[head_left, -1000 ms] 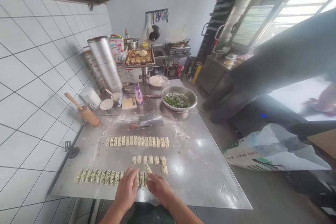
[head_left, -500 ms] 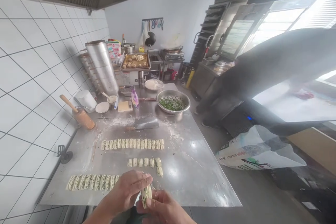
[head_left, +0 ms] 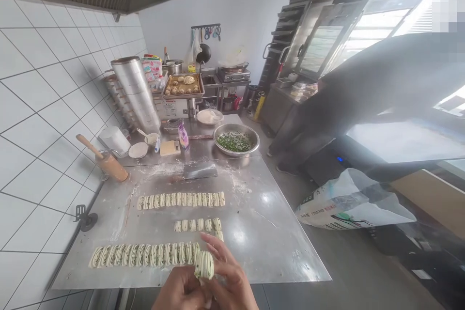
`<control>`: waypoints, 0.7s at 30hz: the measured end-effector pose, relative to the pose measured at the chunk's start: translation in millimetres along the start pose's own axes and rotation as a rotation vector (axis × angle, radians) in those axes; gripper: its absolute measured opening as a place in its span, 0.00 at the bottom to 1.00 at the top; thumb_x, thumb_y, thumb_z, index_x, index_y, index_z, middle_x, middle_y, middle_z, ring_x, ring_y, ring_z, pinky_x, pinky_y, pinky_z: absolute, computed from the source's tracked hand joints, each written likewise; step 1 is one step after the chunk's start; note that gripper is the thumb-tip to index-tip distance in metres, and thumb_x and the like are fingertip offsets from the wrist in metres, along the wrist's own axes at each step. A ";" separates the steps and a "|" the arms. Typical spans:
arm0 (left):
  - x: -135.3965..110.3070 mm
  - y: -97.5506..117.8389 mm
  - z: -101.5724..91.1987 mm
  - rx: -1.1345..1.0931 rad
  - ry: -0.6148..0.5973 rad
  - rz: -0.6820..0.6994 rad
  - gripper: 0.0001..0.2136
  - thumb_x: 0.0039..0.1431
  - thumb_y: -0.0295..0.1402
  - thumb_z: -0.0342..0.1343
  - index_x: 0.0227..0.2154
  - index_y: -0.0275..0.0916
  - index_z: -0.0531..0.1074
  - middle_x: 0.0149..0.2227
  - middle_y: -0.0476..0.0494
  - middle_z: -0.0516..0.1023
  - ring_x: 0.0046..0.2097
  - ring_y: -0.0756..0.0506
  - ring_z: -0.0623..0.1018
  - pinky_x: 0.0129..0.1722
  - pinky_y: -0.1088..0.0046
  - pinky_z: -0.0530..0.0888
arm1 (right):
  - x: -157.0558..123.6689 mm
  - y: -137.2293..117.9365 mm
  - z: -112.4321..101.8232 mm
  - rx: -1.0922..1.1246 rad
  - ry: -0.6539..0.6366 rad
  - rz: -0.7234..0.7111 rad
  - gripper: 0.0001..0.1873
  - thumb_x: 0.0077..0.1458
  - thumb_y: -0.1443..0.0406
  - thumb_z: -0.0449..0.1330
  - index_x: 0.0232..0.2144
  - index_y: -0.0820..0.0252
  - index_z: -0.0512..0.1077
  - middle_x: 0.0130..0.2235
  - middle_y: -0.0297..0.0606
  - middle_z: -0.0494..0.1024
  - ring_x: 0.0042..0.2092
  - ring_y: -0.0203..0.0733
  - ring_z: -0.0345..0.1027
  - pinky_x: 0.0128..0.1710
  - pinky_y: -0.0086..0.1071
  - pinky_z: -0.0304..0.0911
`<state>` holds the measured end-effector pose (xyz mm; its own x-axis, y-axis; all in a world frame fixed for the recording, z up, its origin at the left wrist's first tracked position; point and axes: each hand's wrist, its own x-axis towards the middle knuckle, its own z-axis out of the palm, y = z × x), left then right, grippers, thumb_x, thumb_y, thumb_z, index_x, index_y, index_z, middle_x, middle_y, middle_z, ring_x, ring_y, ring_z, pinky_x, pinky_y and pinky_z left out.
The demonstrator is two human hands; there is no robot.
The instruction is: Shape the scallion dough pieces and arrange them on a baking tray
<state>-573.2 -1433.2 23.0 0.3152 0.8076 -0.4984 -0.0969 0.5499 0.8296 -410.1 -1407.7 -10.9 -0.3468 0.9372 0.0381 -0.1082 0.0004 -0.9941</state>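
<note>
A piece of layered dough with green flecks (head_left: 204,265) is held between both hands at the table's front edge, bent over so its strands fan out on top. My left hand (head_left: 181,286) pinches it from the left and below. My right hand (head_left: 232,276) grips it from the right, its index finger raised. Just behind lies a long row of cut dough slices (head_left: 141,255). Farther back are a short row of small dough pieces (head_left: 196,225) and another long row of dough slices (head_left: 181,200). The lower fingers are partly hidden.
A cleaver (head_left: 200,170) lies on the floured steel table (head_left: 269,252). Behind it stand a bowl of chopped greens (head_left: 236,141), a kitchen scale (head_left: 169,148) and a wooden roller (head_left: 113,166). At right are a plastic sack (head_left: 348,203) and a person (head_left: 363,87).
Both hands have drawn together and lower, and the dough piece has gone from upright and long to folded over. My left hand no longer covers the right end of the front row.
</note>
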 end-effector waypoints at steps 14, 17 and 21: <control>8.2 -6.8 -15.6 -0.014 0.137 0.052 0.25 0.51 0.49 0.71 0.48 0.39 0.78 0.39 0.42 0.84 0.41 0.40 0.83 0.42 0.64 0.82 | -7.0 3.0 -15.9 0.166 -0.109 0.217 0.19 0.61 0.46 0.64 0.33 0.52 0.85 0.72 0.40 0.62 0.73 0.62 0.51 0.69 0.49 0.54; 48.9 -31.4 -31.6 0.127 0.243 0.069 0.25 0.56 0.48 0.67 0.53 0.39 0.76 0.44 0.41 0.84 0.44 0.40 0.83 0.47 0.63 0.80 | -7.6 51.2 -18.3 0.288 0.164 0.463 0.21 0.50 0.45 0.72 0.31 0.56 0.84 0.62 0.46 0.74 0.66 0.61 0.63 0.62 0.43 0.63; 123.9 -70.4 -48.5 0.429 0.452 -0.061 0.23 0.54 0.46 0.67 0.48 0.38 0.77 0.42 0.41 0.84 0.43 0.42 0.83 0.46 0.66 0.79 | -18.0 122.3 -27.2 0.383 0.481 0.717 0.24 0.41 0.46 0.75 0.29 0.58 0.78 0.30 0.35 0.77 0.37 0.44 0.73 0.41 0.35 0.69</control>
<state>-573.1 -1361.5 -109.3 -0.1313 0.8396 -0.5271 0.3257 0.5388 0.7770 -391.7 -1415.0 -135.9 -0.0371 0.7125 -0.7007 -0.3469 -0.6668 -0.6596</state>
